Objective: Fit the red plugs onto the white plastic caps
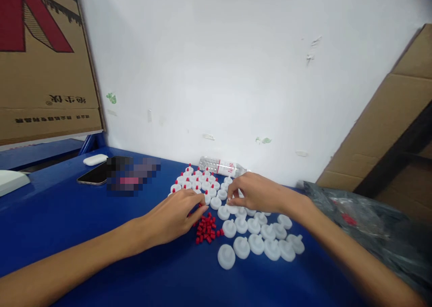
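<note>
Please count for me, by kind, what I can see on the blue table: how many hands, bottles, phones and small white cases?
hands: 2, the left hand and the right hand
bottle: 1
phone: 1
white case: 1
total: 5

Bright and evenly lit (soft, diffuse, seemingly from above), with no hard glare on the white wall (pixel 236 73). Leaves only faint shadows under the left hand (pixel 175 217) and right hand (pixel 256 192) on the blue surface (pixel 67 226). Bends straight lines toward the edges, as on the cardboard box (pixel 43 73). Smears slightly at the fingers (pixel 232 194); masks a patch beside the phone (pixel 92 175) with pixel blocks.
</note>
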A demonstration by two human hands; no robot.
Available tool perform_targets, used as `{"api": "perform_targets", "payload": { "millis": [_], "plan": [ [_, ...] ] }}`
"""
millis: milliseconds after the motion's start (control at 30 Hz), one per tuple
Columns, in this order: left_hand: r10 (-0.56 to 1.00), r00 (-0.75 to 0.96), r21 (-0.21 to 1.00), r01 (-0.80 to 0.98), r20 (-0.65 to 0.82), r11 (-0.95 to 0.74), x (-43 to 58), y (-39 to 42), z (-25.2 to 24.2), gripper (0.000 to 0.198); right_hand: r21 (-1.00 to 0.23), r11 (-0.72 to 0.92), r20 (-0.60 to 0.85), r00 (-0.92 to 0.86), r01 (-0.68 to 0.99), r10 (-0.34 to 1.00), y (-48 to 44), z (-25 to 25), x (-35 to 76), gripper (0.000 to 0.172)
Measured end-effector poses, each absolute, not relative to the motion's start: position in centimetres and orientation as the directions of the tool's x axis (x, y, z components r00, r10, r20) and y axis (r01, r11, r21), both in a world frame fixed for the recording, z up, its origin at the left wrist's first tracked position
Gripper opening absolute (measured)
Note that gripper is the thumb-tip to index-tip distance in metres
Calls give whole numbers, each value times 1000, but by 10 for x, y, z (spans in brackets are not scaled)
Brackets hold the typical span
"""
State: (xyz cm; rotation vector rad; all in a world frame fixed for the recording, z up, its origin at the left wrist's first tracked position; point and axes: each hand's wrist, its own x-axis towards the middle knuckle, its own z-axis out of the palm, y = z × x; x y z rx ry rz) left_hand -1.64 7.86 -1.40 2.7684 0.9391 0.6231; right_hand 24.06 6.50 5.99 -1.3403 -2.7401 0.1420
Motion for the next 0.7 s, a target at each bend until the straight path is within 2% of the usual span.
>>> {"api": "perform_targets", "payload": {
  "millis": [133, 433, 700],
  "plan": [
    [600, 740, 277, 534, 305, -799, -17, 79, -14, 25, -145, 613, 18, -617, 777, 787, 65, 60, 240, 15],
    [577, 741, 335, 478, 343, -812, -16, 81, -15, 17, -139, 595, 0, -601, 792, 800, 65, 61, 244, 15],
    [603, 724, 298, 526, 333, -796, -18, 85, -19, 18, -163, 592, -25, -603, 789, 797, 66, 57, 242, 16]
  ]
}}
